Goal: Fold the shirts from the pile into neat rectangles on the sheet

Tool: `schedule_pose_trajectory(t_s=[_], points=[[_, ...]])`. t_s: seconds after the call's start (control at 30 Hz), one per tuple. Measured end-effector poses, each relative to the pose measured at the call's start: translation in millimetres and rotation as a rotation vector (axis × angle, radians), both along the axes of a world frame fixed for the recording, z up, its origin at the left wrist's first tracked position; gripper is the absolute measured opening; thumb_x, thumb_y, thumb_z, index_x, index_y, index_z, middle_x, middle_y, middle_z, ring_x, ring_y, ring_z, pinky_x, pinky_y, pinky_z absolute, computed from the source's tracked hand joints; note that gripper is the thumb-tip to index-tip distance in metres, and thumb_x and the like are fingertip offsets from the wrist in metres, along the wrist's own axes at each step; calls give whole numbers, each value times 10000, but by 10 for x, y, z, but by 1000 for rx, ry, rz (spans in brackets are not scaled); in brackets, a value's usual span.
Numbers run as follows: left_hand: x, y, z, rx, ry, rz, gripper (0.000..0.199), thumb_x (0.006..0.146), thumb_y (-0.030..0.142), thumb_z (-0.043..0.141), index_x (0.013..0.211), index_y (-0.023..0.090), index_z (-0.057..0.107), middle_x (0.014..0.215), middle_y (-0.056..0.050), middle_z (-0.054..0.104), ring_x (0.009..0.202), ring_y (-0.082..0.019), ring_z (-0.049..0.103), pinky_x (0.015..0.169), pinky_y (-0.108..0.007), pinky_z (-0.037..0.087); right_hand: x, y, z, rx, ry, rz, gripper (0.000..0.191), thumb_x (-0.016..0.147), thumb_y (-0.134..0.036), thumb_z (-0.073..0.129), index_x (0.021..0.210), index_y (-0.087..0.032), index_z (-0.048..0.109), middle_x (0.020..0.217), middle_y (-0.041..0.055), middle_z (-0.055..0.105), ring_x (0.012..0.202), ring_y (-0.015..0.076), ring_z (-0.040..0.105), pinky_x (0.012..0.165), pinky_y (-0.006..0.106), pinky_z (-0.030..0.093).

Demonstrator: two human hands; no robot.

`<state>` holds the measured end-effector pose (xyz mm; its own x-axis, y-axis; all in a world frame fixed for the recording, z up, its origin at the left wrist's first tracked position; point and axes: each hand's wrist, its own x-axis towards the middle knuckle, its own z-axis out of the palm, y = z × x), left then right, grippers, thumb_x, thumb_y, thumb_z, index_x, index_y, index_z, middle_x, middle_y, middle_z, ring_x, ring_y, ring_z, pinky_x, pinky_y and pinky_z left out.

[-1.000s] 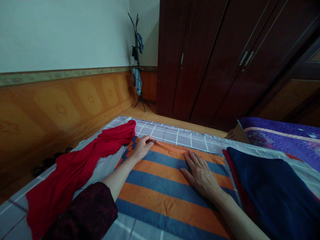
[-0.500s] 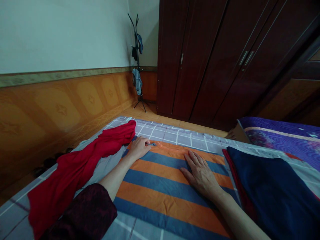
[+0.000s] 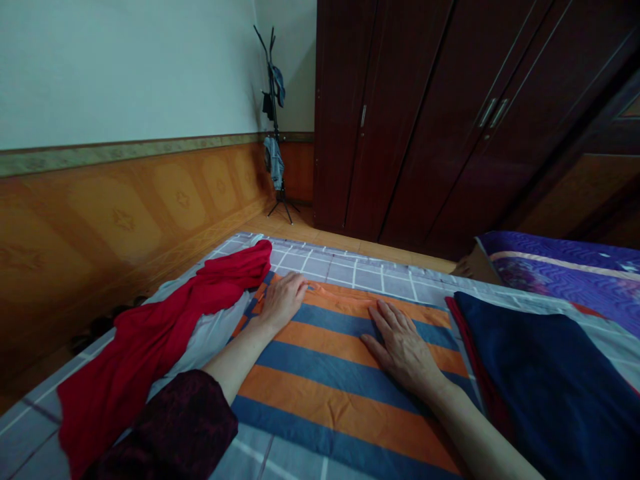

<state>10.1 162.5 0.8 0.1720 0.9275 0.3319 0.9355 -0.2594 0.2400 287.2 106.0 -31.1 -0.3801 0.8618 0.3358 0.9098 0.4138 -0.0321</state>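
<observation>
An orange-and-blue striped shirt point(image 3: 320, 363), folded into a flat block, lies in front of me. My left hand point(image 3: 285, 300) is at its far left edge, by the orange neckline point(image 3: 330, 293), with thumb and fingers drawn together on the cloth. The fingertips are partly hidden. Flat on the right part of the shirt rests my right hand point(image 3: 397, 340), its fingers stretched out and holding nothing. Left of the shirt, a crumpled red garment point(image 3: 165, 340) lies over pale cloth. A folded dark blue garment point(image 3: 550, 373) sits at the right, with dark red fabric under its edge.
Everything lies on a grey checked bedsheet point(image 3: 345, 267). Beyond it are a dark wooden wardrobe point(image 3: 400, 120) and a black coat stand point(image 3: 274, 113) with clothes on it. Purple quilted bedding point(image 3: 565, 267) is at the far right. A tiled wall point(image 3: 150, 193) runs along the left.
My left hand has shifted slightly right along the shirt's far edge, uncovering more of its left side. My right hand has stayed in place.
</observation>
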Motion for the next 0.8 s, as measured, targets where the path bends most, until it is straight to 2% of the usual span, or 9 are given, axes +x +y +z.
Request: schedule_pose_trajectory(t_s=[0.13,0.23,0.3,0.4,0.43,0.57,0.63,0.73,0.8], points=[[-19,-6,31,-28,40,-75,172,904,238,482,930,189,645,995,-70,644,989,-215,576,886,-330,422,-7,0,17,-10,3,-7,590,898,-483,419,1333,-91,488,1406,179,428,1301,319,374,1055,472,337],[10,-96,50,-32,53,-85,271,922,281,449,1111,166,605,1145,-105,620,1094,-234,543,953,-367,396,-8,2,20,-15,9,-5,590,900,-487,412,1330,-91,492,1403,179,432,1298,320,377,1052,474,336],[69,-184,29,-81,91,-234,415,937,386,420,1305,204,479,1348,-69,512,1251,-205,441,1042,-339,328,-5,5,19,-16,8,-3,593,897,-486,418,1331,-88,491,1405,181,429,1297,323,376,1052,473,333],[105,-224,-23,-217,206,-446,601,945,525,305,1455,213,244,1527,-38,246,1410,-193,170,1140,-371,151,4,10,19,-20,2,5,592,897,-480,420,1335,-87,486,1403,181,431,1293,324,382,1055,467,329],[83,-204,-25,-248,241,-428,617,949,531,274,1465,197,215,1538,-50,201,1420,-201,123,1147,-400,109,7,12,20,-23,-2,7,592,899,-479,417,1336,-85,485,1401,181,433,1290,324,386,1056,466,327],[-83,-196,84,-206,293,-142,633,953,499,288,1462,129,222,1530,-116,192,1422,-249,97,1144,-474,47,8,9,29,-26,-7,11,591,899,-474,416,1338,-83,479,1396,176,443,1288,321,393,1058,461,327],[-120,-359,128,-213,282,-222,655,950,520,274,1476,142,173,1540,-100,158,1425,-236,82,1149,-444,68,6,3,28,-16,4,8,584,897,-472,420,1332,-88,485,1392,174,447,1290,317,392,1054,463,330],[-163,-725,68,-296,268,-493,656,944,554,253,1487,218,103,1552,-32,114,1425,-183,78,1156,-371,86,3,-5,18,8,18,12,578,901,-475,408,1326,-92,489,1387,179,452,1287,315,397,1047,472,333],[-278,-887,-21,-298,258,-463,640,947,539,260,1486,234,100,1551,-26,116,1425,-180,84,1157,-379,79,5,-6,9,20,24,18,578,904,-475,398,1326,-91,488,1385,183,453,1283,316,399,1044,476,332]])
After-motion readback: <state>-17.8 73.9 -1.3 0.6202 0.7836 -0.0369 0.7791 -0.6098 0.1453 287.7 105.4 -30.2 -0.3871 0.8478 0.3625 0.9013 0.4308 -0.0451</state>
